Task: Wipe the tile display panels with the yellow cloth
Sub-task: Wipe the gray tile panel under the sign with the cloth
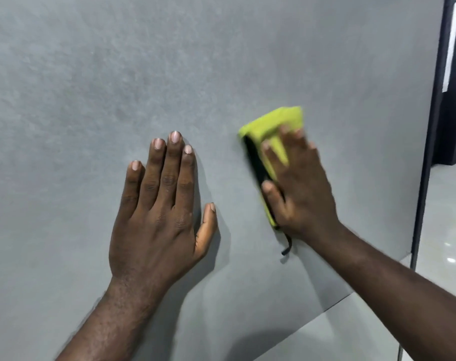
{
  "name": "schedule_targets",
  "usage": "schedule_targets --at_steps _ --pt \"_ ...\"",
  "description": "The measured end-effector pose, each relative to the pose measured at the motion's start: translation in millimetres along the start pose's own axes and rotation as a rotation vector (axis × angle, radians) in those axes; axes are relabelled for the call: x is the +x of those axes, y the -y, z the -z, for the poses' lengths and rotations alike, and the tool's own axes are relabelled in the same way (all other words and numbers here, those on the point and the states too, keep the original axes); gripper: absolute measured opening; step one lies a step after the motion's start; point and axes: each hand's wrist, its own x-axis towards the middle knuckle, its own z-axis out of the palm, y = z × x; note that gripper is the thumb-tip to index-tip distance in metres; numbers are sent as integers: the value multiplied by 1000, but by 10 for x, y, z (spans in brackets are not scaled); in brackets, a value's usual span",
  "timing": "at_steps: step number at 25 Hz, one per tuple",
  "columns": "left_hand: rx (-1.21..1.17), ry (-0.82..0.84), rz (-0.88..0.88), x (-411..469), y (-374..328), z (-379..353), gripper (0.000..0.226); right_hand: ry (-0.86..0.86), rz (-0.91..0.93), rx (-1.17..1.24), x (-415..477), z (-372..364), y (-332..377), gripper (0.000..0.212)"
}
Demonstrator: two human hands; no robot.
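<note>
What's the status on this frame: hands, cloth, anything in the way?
Left hand flat on grey tile panel. Right hand presses yellow cloth to panel, blurred. Nothing seen blocking.

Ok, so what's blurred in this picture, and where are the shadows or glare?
Head view: the right hand and the folded yellow-green cloth under it are smeared by motion blur; the left hand, flat on the matte grey tile panel, is sharp and casts a soft shadow to its right; small bright reflections glare off the glossy pale floor at far right.
</note>
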Motion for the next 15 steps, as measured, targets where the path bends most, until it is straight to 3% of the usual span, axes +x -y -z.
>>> schedule_targets --at_steps 2,3,4,6,7,8,10,11,12,14,15 --pt "5 17 -15 -30 -11 -12 84 -127 -571 170 143 -20 77 60" --pt "5 17 -14 -37 -18 -13 84 -141 -685 184 187 -26 197 60" --pt "-1 14 -12 -38 -31 -16 83 -122 -547 145 137 -48 279 60" --pt "-3 9 -32 -44 -38 -12 83 -22 -8 13 -75 -56 243 60" --pt "3 10 -55 -41 -26 -13 83 -22 28 1 -114 -40 136 59" --pt "6 18 -79 -42 -6 -13 83 -85 -151 27 -163 -81 50 57" --pt "0 35 -111 -59 8 -7 83 -245 -793 160 -173 -131 114 57" --pt "-5 41 -128 -65 4 -7 83 -264 -927 174 -232 -152 232 58" --pt "-16 49 -156 -84 7 -11 82 -223 -837 144 -349 -171 383 58" --pt "-23 69 -231 -126 12 -30 81 -18 -313 57 -748 -207 581 62" --pt "-30 80 -265 -145 9 -38 80 22 -203 53 -922 -212 578 63"
